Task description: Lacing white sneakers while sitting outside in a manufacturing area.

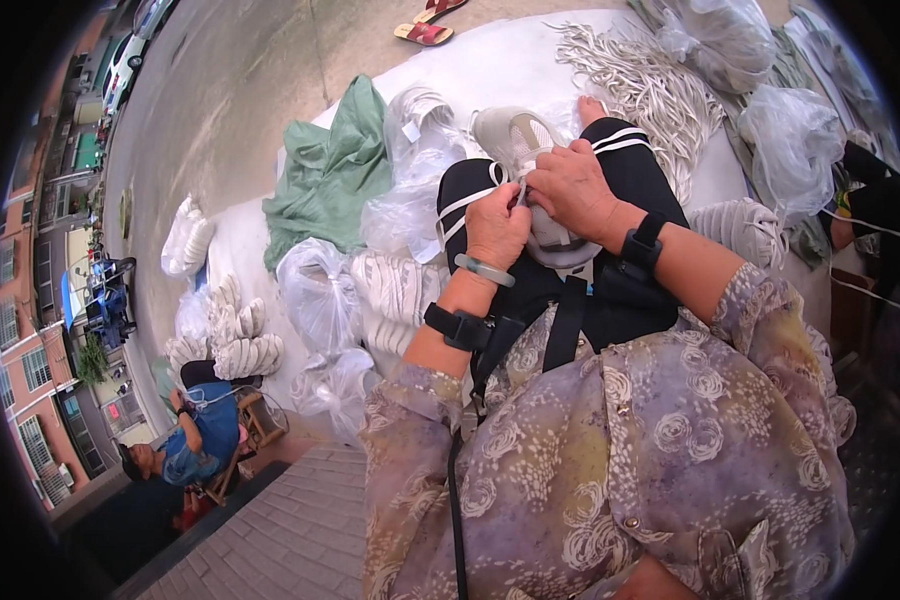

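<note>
Shoe [515,132] rested between thighs [660,185]; left hand [497,228] clamped thumb, finger on white lace [465,203]; right hand [575,190] curled over shoe, finger grip impossible to tell.

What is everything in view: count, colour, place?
Shoe: one, grey-white, between knees
Loose laces: many, white, beyond right knee
Cloth: one, green, left
Plastic bags: several, clear, both sides
Apparent shoe stacks: several, white, both sides
Sandals: two, red, top
Sheet: one, white, underneath
Co-worker: at least one, blue-clad, lower left
Cars: at least two, light, upper left
Buildings: several, reddish, far left
Paving: one stretch, grey, bottom left
Shirt: one, patterned purple, torso
Wristbands: two, black, wrists
Left hand: one, bare, at shoe
Right hand: one, bare, at shoe
</note>
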A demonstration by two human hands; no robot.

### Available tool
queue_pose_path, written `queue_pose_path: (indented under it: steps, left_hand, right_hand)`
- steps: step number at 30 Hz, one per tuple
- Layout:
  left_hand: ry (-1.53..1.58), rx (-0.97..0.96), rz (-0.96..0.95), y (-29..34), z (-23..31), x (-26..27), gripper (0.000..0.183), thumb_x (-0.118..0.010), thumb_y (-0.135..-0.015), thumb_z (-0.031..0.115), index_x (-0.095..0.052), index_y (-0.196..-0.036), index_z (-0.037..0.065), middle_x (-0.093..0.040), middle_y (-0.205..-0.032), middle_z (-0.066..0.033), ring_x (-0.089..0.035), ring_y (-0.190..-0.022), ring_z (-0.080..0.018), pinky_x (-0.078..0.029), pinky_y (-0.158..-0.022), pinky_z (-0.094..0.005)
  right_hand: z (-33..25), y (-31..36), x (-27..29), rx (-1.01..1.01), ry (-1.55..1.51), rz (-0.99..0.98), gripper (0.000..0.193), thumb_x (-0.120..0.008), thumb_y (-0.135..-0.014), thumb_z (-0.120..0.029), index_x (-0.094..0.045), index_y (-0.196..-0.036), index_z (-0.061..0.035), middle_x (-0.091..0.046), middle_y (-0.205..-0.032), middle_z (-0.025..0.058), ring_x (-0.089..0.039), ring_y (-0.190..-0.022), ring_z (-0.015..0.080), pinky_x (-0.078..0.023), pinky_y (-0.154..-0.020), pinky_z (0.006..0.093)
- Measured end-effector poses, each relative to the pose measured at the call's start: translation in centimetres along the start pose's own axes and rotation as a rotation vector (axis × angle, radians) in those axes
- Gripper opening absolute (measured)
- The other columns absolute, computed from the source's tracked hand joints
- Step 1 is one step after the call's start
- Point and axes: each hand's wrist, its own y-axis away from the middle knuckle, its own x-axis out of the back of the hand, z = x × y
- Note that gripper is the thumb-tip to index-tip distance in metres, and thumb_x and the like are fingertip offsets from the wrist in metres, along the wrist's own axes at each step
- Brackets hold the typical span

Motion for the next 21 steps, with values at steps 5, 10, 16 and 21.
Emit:
queue_pose_path:
  steps: [5, 10, 16, 21]
  left_hand:
    - [0.089, -0.016, 0.055, -0.3, -0.2, -0.2, 0.030, -0.053, -0.072, 0.006, -0.061, -0.100, -0.002, -0.064, -0.072, -0.0108, -0.061, -0.064, -0.0163, -0.048, -0.064, -0.0277]
    - [-0.030, -0.058, 0.074, 0.3, 0.3, -0.8, 0.030, -0.052, -0.073, 0.006, -0.059, -0.101, 0.000, -0.063, -0.073, -0.0133, -0.061, -0.065, -0.0233, -0.048, -0.063, -0.0308]
    - [-0.194, -0.219, 0.139, 1.2, 0.8, -1.2, 0.030, -0.050, -0.075, 0.009, -0.056, -0.103, 0.000, -0.060, -0.080, -0.0172, -0.059, -0.074, -0.0337, -0.048, -0.067, -0.0383]
    - [-0.210, -0.181, 0.101, 1.7, 1.2, -1.3, 0.029, -0.053, -0.075, 0.013, -0.054, -0.102, 0.001, -0.057, -0.079, -0.0163, -0.057, -0.075, -0.0330, -0.047, -0.067, -0.0406]
  right_hand:
    - [-0.7, -0.9, 0.4, -0.037, 0.037, -0.086, 0.008, -0.061, -0.068, -0.014, -0.063, -0.076, -0.0124, -0.057, -0.076, 0.0038, -0.055, -0.085, 0.0211, -0.033, -0.077, 0.0399]
    - [-1.0, 0.2, 2.0, 0.012, 0.096, -0.043, 0.011, -0.059, -0.066, -0.009, -0.059, -0.077, -0.0100, -0.054, -0.075, 0.0049, -0.054, -0.083, 0.0225, -0.032, -0.079, 0.0414]
    - [6.9, 12.6, 10.3, -0.166, 0.187, -0.121, 0.009, -0.056, -0.071, -0.008, -0.048, -0.071, -0.0104, -0.045, -0.067, 0.0055, -0.047, -0.067, 0.0255, -0.032, -0.068, 0.0398]
    - [15.3, 24.5, 20.3, -0.797, 0.579, 0.044, 0.010, -0.056, -0.075, -0.016, -0.051, -0.074, -0.0075, -0.054, -0.075, 0.0108, -0.055, -0.069, 0.0294, -0.039, -0.058, 0.0422]
